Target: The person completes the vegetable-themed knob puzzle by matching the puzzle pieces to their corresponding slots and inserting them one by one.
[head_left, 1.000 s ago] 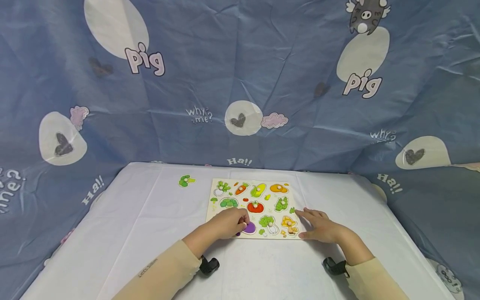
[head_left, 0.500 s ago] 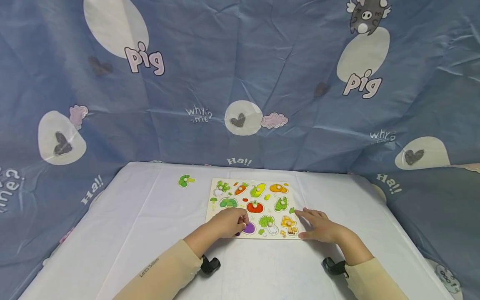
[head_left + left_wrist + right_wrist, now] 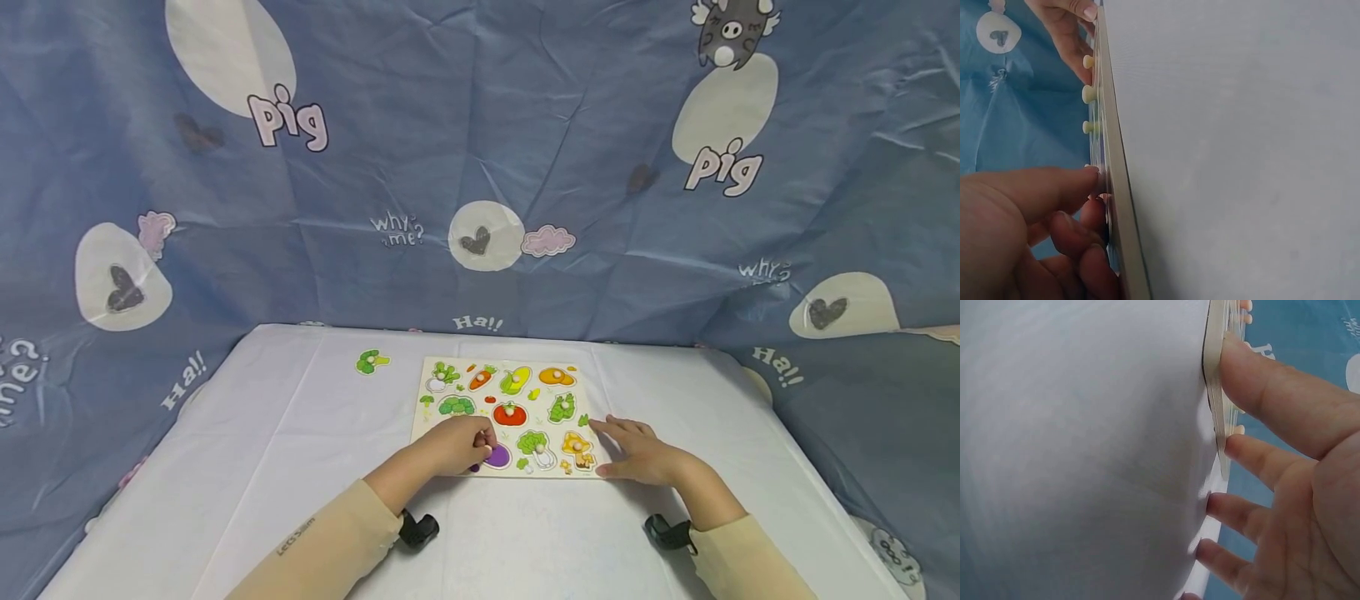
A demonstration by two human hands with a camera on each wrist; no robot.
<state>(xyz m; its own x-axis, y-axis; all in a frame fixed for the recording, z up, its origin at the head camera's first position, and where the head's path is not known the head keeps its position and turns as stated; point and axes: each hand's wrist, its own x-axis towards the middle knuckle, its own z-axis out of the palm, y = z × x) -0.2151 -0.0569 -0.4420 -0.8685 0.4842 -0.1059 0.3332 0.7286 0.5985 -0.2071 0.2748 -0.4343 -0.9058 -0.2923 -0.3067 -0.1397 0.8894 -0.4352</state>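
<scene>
A vegetable peg puzzle board [image 3: 468,433] lies flat on the table. At its front edge my left hand [image 3: 454,447] has curled fingers and pinches the purple eggplant piece [image 3: 498,456], partly covering it. The left wrist view shows the thumb [image 3: 1075,187] and bent fingers close against the board's face; the piece's knob is mostly hidden there. My right hand [image 3: 643,452] rests with spread fingers at the board's right edge. In the right wrist view, its thumb [image 3: 1254,378] touches the board, and other fingertips reach down to the white cloth.
A loose broccoli piece [image 3: 372,361] lies on the white tablecloth [image 3: 315,433], left of the board. Among the pieces on the board are a tomato [image 3: 511,414], a carrot [image 3: 483,377] and a mushroom [image 3: 577,448]. Behind the table hangs a blue printed curtain [image 3: 375,167].
</scene>
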